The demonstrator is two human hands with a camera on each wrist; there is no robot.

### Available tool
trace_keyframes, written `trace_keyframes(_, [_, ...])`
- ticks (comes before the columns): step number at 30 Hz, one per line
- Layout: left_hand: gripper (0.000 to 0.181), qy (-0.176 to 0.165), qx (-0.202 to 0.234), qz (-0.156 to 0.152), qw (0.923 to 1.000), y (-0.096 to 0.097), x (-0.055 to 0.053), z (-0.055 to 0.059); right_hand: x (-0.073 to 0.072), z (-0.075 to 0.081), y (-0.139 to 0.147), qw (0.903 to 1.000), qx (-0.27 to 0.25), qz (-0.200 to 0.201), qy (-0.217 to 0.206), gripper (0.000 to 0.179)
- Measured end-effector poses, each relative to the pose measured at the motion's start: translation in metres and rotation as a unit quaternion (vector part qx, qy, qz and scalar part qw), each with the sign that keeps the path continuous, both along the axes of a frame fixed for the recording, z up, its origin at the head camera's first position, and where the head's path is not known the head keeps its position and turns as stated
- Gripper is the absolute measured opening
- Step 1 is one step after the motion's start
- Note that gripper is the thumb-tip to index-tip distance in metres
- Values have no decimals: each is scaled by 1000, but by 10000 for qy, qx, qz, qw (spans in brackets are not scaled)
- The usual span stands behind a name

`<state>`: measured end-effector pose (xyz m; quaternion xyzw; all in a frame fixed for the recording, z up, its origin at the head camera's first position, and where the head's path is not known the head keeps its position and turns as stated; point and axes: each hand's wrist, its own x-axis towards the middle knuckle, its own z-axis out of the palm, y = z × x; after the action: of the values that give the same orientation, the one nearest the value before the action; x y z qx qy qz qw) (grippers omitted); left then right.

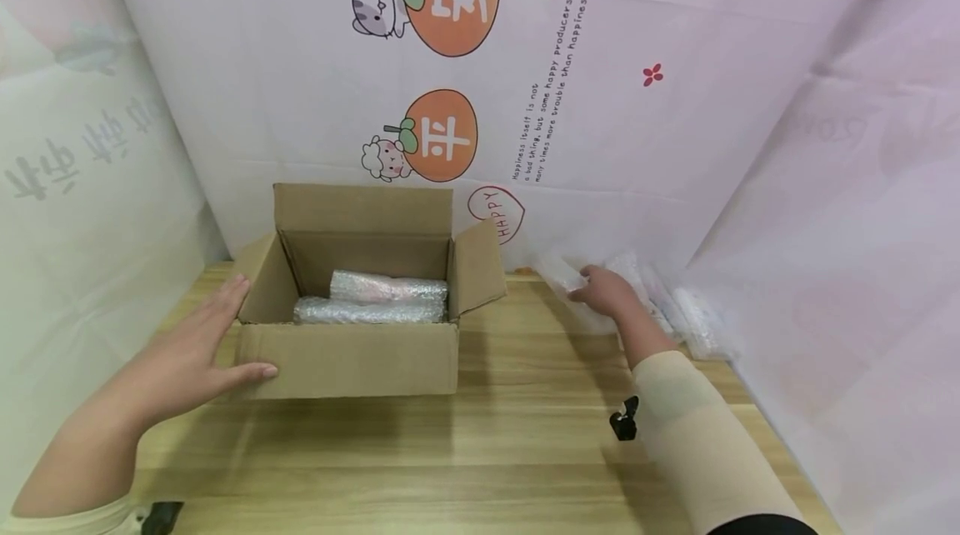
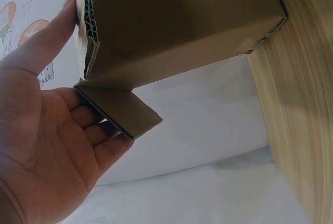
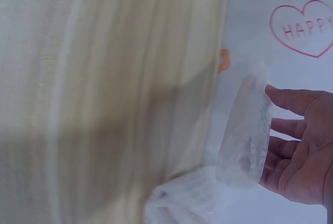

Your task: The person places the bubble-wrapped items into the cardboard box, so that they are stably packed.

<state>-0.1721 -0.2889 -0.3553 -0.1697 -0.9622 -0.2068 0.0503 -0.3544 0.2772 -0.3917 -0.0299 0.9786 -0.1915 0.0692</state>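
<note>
An open cardboard box [image 1: 352, 360] stands on the wooden table [image 1: 487, 443], with two bubble-wrapped rolls [image 1: 375, 302] lying inside. My left hand [image 1: 202, 343] rests flat against the box's left front corner, fingers straight and thumb on the front wall. In the left wrist view this hand [image 2: 47, 146] lies behind the side flap [image 2: 122, 109] of the box [image 2: 182, 21]. My right hand [image 1: 603, 292] reaches to the back right and holds a bubble-wrapped roll [image 1: 561, 272]. In the right wrist view the fingers [image 3: 299, 151] lie behind that roll [image 3: 244, 135], with the thumb at its top.
More bubble-wrapped pieces [image 1: 675, 310] lie piled in the back right corner against the printed backdrop. The backdrop closes in the table at the back and on both sides. Bare wood shows in front of the box.
</note>
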Motion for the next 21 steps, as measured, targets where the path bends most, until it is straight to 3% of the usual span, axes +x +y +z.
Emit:
trace_keyframes(11, [118,-23,69,-32,10000,-1,1,-2,1,53,-23,9970,-325,524,464,63])
trace_keyframes(21, [117,73,41,48,10000,0,0,-2,6,104,-40,9918,-724,657,822,60])
